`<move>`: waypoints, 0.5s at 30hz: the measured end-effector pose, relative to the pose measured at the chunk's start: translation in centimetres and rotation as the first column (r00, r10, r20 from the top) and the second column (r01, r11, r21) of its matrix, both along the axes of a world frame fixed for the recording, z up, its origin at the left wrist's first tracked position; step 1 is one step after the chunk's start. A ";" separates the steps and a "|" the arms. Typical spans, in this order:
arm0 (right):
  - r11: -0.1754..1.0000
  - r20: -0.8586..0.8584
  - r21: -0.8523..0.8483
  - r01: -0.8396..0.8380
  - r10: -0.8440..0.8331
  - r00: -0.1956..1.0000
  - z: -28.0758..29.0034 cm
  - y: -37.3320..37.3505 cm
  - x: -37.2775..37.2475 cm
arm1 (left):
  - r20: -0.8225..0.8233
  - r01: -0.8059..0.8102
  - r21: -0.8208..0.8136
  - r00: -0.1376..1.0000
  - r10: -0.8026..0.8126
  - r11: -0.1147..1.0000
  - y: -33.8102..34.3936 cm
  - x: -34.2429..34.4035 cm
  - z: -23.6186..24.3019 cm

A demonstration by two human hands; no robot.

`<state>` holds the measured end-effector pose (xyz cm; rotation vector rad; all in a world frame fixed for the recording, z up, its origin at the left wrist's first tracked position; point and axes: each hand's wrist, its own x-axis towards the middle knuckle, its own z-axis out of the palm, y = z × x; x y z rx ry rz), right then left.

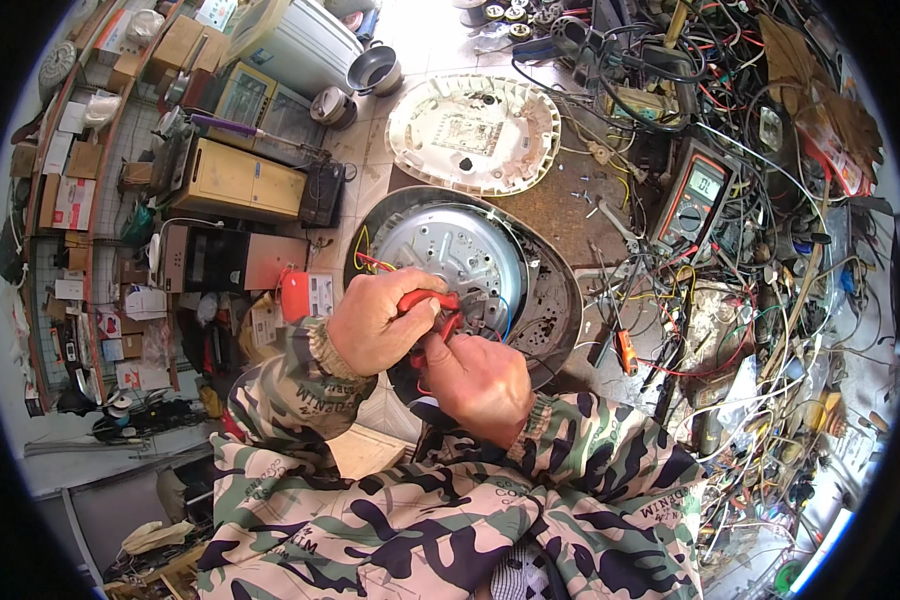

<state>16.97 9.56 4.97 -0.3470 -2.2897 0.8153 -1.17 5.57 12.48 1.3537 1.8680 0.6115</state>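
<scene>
Both hands meet over the near side of a round silver metal pot bottom [440,240], which sits in a dark oval housing [567,290]. My left hand [382,318] is closed round a red-handled tool [428,297], thumb pressed along it. Just right of it, my right hand [478,383] is closed too, gripping red handle parts close under the left hand's fingers. The tool's working end is hidden, so I cannot tell its exact kind. Yellow and red wires [368,260] rise at the housing's left; a blue wire [511,318] runs on the right.
Beyond the housing lies a dirty white oval plastic base [473,134]. At right are a multimeter [692,198], an orange-handled tool [625,352] and a heap of tangled cables [760,290]. A red box [295,296], appliances [245,180] and crowded shelves [75,200] stand left.
</scene>
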 end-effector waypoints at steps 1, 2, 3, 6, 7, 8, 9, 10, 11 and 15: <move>1.000 0.011 0.002 -0.004 0.004 1.000 -0.3 0.0 -0.1 | 0.005 -0.020 -0.023 1.000 0.020 1.000 0.0 0.0 -0.2; 1.000 0.011 -0.009 -0.010 0.010 1.000 -0.5 0.0 -0.2 | 0.010 -0.038 -0.046 0.999 0.039 0.998 -0.1 0.1 -0.4; 1.000 0.014 -0.023 -0.011 0.011 1.000 -0.4 0.0 -0.2 | 0.027 -0.042 -0.029 0.999 0.043 0.999 0.0 0.0 -0.6; 0.997 0.005 -0.083 -0.008 0.008 1.000 -0.4 0.3 -0.3 | 0.074 -0.058 0.015 0.996 0.056 0.998 0.1 0.0 -1.4; 0.994 -0.002 -0.105 -0.007 0.007 1.000 -0.4 0.4 -0.3 | 0.086 -0.066 0.025 0.994 0.063 0.997 0.2 0.1 -1.5; 0.994 -0.003 -0.109 0.014 -0.014 1.000 -0.4 0.4 -0.4 | 0.099 -0.074 0.035 0.993 0.071 0.997 0.3 0.1 -1.6; 0.993 -0.008 -0.113 0.037 -0.038 0.999 -0.6 0.4 -0.5 | 0.163 -0.070 0.094 0.985 0.054 0.993 0.1 -0.1 -2.3; 0.992 -0.009 -0.116 0.056 -0.058 0.998 -0.6 0.4 -0.5 | 0.226 -0.073 0.152 0.973 0.038 0.986 -0.4 -0.6 -3.5; 0.990 -0.009 -0.119 0.075 -0.077 0.997 -0.6 0.4 -0.5 | 0.287 -0.081 0.208 0.958 0.019 0.975 -0.8 -0.8 -4.2; 0.987 0.035 -0.124 0.099 -0.095 0.995 0.0 0.8 -0.1 | 0.617 -0.158 0.127 0.785 0.047 0.979 -1.4 -0.4 -4.7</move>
